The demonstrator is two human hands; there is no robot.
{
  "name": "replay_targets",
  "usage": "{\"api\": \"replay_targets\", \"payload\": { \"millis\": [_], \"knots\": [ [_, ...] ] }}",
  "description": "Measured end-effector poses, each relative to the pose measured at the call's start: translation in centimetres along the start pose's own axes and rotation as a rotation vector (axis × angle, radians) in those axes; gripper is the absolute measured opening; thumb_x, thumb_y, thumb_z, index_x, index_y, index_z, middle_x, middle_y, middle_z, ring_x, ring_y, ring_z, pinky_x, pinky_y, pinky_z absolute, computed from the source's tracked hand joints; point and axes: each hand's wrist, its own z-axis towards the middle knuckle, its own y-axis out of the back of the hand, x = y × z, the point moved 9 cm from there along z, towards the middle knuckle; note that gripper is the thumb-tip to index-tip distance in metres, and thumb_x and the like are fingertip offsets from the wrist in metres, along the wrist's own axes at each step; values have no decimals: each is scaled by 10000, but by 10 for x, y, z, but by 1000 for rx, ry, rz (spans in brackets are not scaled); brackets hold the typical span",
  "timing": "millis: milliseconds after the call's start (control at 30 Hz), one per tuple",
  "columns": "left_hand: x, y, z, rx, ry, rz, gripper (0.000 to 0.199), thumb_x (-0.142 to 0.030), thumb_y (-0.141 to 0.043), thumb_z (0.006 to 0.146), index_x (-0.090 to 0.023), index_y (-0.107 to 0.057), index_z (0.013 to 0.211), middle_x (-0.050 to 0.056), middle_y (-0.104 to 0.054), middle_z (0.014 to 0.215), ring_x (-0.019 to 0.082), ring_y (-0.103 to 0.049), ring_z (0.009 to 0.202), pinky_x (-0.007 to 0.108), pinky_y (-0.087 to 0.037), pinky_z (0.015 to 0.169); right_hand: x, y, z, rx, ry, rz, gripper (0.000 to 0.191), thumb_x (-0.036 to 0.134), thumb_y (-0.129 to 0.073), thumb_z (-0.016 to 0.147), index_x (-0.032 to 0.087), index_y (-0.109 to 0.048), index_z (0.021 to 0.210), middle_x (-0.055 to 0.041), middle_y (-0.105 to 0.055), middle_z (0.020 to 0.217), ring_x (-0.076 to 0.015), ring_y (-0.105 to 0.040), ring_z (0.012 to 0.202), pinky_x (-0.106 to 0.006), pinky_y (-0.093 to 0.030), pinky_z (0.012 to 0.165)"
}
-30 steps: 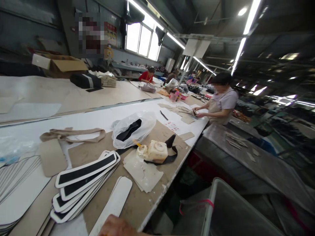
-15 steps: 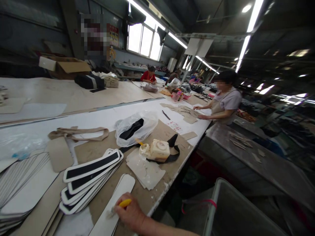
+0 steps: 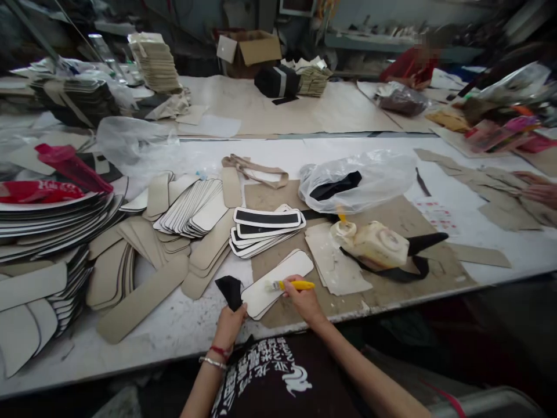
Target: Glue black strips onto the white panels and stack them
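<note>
My right hand is closed around a brush with a yellow handle. Its bristles rest on a white rounded strip, which lies on another like it. In my left hand is a piece of black fabric, and my fingers are at the strip's near left end. Just beyond lies a fanned stack of white strips with black centres. To the right, a stained cream plastic container lies beside some whitish sheets; a second yellow handle sticks out of its mouth.
Stacks of beige and white panels cover the table's left side. A clear plastic bag with black material lies behind the container. A co-worker's hand rests on beige pieces at the right. The table's front edge runs close to my body.
My view has swung left and down, bringing my left hand with the black fabric into sight. The brush in my right hand is still on the white strip.
</note>
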Motion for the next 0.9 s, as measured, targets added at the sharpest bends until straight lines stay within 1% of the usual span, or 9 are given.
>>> {"api": "replay_targets", "payload": {
  "millis": [100, 200, 300, 367, 500, 600, 700, 800, 900],
  "knots": [
    [0, -3, 0, 31, -20, -35, 299, -449, -502, 595, -166, -469, 504, -28, -442, 432, 91, -370, 413, 225, -286, 429, 14, 39, 16, -159, 173, -236, 221, 375, -463, 787, 175, -553, 765, -22, -571, 728, -149, -558, 643, -302, -440, 683],
    [0, -3, 1, 30, -31, -45, 291, -437, -505, 602, -166, -464, 502, -28, -441, 431, 92, -368, 415, 225, -277, 429, 33, 68, 25, -259, 338, -424, 175, 319, -459, 799, 182, -563, 767, -38, -562, 767, -169, -531, 769, -319, -420, 749],
    [0, -2, 1, 23, -35, -48, 304, -445, -520, 602, -159, -478, 511, -23, -454, 442, 97, -379, 425, 229, -284, 439, 48, 83, 24, -295, 453, -492, 140, 273, -452, 811, 185, -558, 788, -43, -555, 773, -170, -513, 799, -321, -422, 769],
    [1, -1, 2, 20, -33, -37, 314, -453, -529, 603, -153, -489, 518, -17, -468, 450, 101, -391, 432, 233, -293, 449, 55, 86, 20, -288, 515, -509, 125, 249, -443, 820, 186, -552, 820, -49, -550, 801, -167, -508, 819, -322, -425, 784],
    [3, -1, 4, 22, -37, -32, 312, -449, -538, 603, -150, -496, 523, -7, -492, 470, 107, -409, 442, 238, -307, 452, 53, 69, 9, -214, 567, -579, 139, 216, -429, 831, 188, -550, 894, -71, -534, 872, -172, -505, 865, -323, -436, 792],
    [3, -1, 4, 20, -19, -29, 302, -439, -535, 604, -152, -494, 519, -15, -474, 449, 103, -399, 425, 236, -302, 441, 50, 41, -5, -103, 571, -586, 143, 199, -430, 827, 182, -561, 882, -79, -536, 865, -179, -508, 862, -323, -441, 775],
    [2, -2, 4, 29, -17, -26, 303, -440, -526, 606, -152, -488, 517, -21, -460, 435, 95, -386, 410, 231, -295, 433, 55, 11, -22, 34, 541, -430, 134, 208, -437, 825, 184, -565, 854, -65, -549, 829, -167, -518, 839, -310, -442, 767],
    [0, -3, 3, 52, -27, -27, 297, -430, -525, 605, -148, -491, 520, -17, -472, 446, 90, -391, 411, 225, -303, 434, 53, -7, -28, 97, 372, -219, 137, 267, -467, 810, 187, -571, 769, -36, -569, 761, -152, -542, 776, -289, -452, 729],
    [-1, -4, 2, 59, -19, -27, 291, -421, -529, 604, -145, -496, 519, -14, -477, 447, 87, -390, 405, 222, -300, 425, 28, -22, -22, 154, 69, 23, 193, 355, -477, 786, 178, -548, 757, -12, -569, 705, -131, -568, 613, -260, -472, 585]
  ]
}}
